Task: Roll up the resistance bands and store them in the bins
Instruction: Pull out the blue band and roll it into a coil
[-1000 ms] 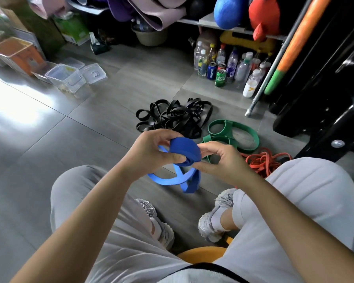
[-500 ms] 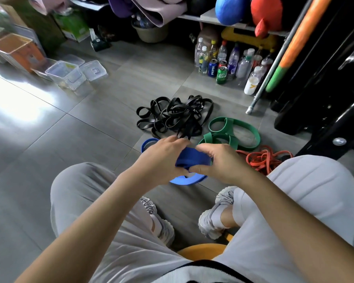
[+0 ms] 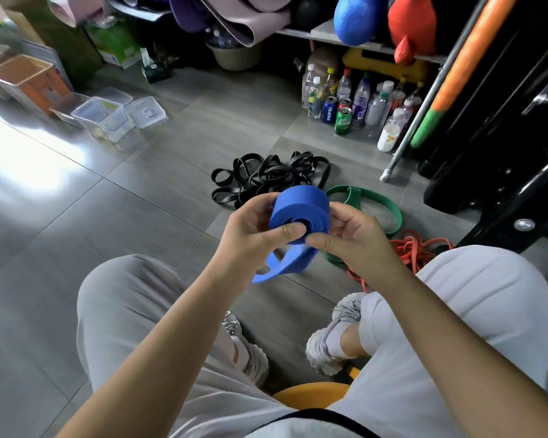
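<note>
A wide blue resistance band [image 3: 301, 210] is wound into a thick coil held above the floor, a short loose loop hanging below it. My left hand [image 3: 253, 232] grips the coil's left side with the thumb pressed on its centre. My right hand [image 3: 351, 238] holds the right side, fingers under the roll. On the floor beyond lie a heap of black bands [image 3: 266, 178], a green band [image 3: 377, 207] and orange bands [image 3: 415, 251]. Clear plastic bins [image 3: 105, 118] stand at the far left, one of them lidded [image 3: 146, 112].
Bottles and cans [image 3: 355, 102] cluster at the back by a shelf. A metal pole [image 3: 421, 112] with orange and green foam leans at the right beside black gym equipment [image 3: 500, 153]. An orange-tinted bin [image 3: 26, 77] stands far left. My knees and shoes fill the foreground.
The coil has grown as more of the blue band was wound on; the loose loop is shorter. Both hands lifted the roll and turned its end toward the camera.
</note>
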The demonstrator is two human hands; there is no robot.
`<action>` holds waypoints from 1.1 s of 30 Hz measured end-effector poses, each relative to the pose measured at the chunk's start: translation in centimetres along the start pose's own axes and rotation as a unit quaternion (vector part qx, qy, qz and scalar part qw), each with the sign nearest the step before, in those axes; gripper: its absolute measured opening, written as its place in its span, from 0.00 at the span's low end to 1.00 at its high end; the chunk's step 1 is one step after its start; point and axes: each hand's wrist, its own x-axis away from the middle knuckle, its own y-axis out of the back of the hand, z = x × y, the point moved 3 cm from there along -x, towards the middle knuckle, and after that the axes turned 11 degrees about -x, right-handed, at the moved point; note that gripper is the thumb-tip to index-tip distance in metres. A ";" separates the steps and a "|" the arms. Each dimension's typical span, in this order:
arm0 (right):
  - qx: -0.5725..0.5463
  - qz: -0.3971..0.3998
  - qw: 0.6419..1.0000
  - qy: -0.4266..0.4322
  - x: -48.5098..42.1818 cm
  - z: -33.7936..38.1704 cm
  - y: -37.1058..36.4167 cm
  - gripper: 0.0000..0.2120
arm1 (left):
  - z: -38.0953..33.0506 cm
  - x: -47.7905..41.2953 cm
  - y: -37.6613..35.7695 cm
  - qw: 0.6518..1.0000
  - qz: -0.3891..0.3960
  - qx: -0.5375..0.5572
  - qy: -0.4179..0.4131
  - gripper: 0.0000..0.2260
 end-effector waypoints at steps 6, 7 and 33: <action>0.177 0.003 0.984 -0.024 -0.5 0.5 0.4 0.17 | -0.5 -0.8 0.9 0.967 0.016 -0.253 -0.024 0.24; 0.233 0.015 0.972 -0.034 -0.7 0.4 0.4 0.15 | -1.0 -0.9 1.1 0.944 0.034 -0.325 -0.048 0.25; -0.026 0.003 1.000 0.011 -2.2 1.0 0.1 0.24 | 0.6 -0.8 1.3 0.985 0.013 0.172 0.017 0.16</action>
